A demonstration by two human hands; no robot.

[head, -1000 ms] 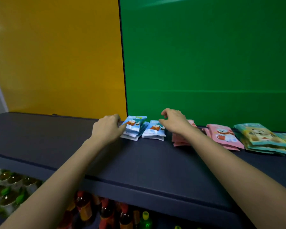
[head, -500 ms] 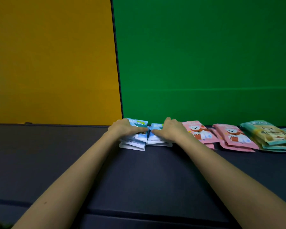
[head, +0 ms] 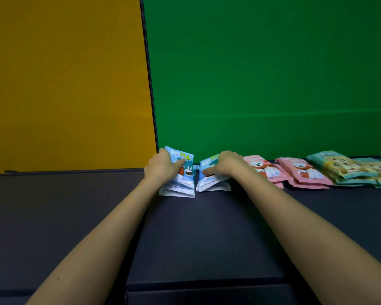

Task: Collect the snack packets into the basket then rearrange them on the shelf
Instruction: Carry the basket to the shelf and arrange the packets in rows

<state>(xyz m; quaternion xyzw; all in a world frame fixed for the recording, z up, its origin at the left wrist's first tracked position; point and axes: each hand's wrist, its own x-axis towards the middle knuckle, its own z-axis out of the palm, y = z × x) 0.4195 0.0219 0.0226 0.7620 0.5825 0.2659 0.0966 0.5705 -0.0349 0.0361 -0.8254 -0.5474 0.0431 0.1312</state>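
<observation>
Two small stacks of blue snack packets stand side by side at the back of the dark shelf. My left hand grips the left blue stack, tilting its top packets up. My right hand grips the right blue stack, also lifted at its far end. To the right lie pink packets and more pink ones, then teal packets. No basket is in view.
A yellow panel and a green panel form the wall behind the shelf. The shelf's left part is bare dark surface. A front edge of the shelf runs near the bottom.
Both hands have closed on the blue stacks and tipped their top packets upward. The view has shifted closer and higher, so the bottles under the shelf are out of sight.
</observation>
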